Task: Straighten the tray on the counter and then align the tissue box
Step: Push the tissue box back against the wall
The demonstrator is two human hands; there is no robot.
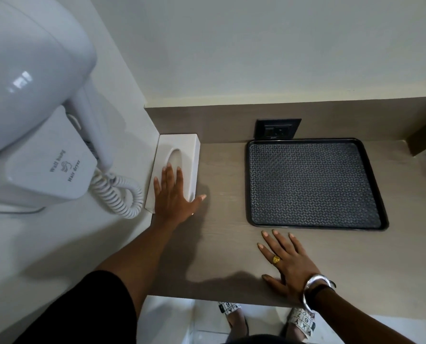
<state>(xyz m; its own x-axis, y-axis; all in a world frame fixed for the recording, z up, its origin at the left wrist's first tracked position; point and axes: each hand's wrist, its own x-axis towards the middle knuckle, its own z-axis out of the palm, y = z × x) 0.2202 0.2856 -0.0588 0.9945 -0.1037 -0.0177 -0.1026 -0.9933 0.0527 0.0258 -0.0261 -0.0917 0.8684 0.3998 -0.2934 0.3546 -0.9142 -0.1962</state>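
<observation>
A black tray (316, 228) with a patterned mat inside lies on the wooden counter (227, 194), its back edge against the backsplash. A white tissue box (184, 147) with an oval opening sits at the counter's left end, against the side wall. My left hand (174, 197) rests flat on the near part of the box, fingers spread on its top, thumb out to the right on the counter side. My right hand (286, 261) lies flat on the counter just in front of the tray's near edge, holding nothing, with a gold ring and silver bangles.
A white wall hair dryer (33, 78) with a coiled cord (122, 194) hangs on the left wall beside the box. A black power outlet (276, 128) sits on the backsplash behind the tray. My feet in patterned sandals show below the counter's front edge.
</observation>
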